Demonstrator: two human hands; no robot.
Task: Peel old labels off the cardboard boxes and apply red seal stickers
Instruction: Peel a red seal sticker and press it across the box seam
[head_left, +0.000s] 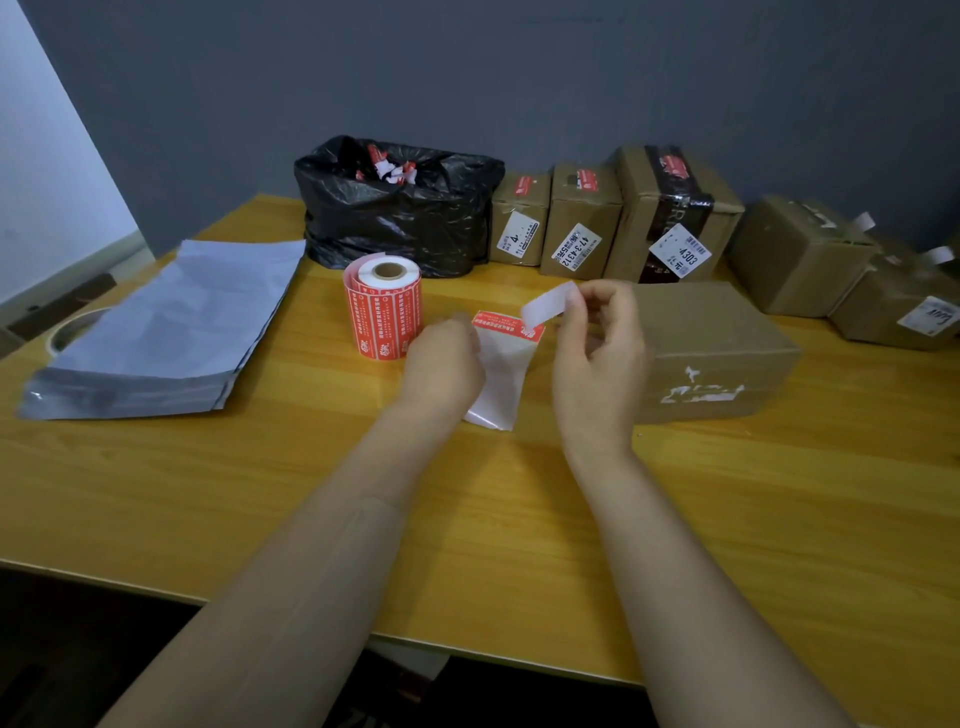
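Cardboard boxes (631, 208) with labels (679, 253) "4303" and, seemingly, "47-3-4312".

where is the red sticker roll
Head view, centre-left: the red sticker roll stands on end on the table, in front of the black bag, just beyond the left hand.

Two bare arms fill the lower half of the frame, from its bottom edge to the middle. The left forearm (311, 545) is uncovered along its whole visible length, with a faint crosswise line partway up and a shallow lengthwise groove below that. The right forearm (675, 545) is likewise uncovered down to the wrist. The left grip (441, 364) and the right grip (597, 358) are bare hands with slim fingers.
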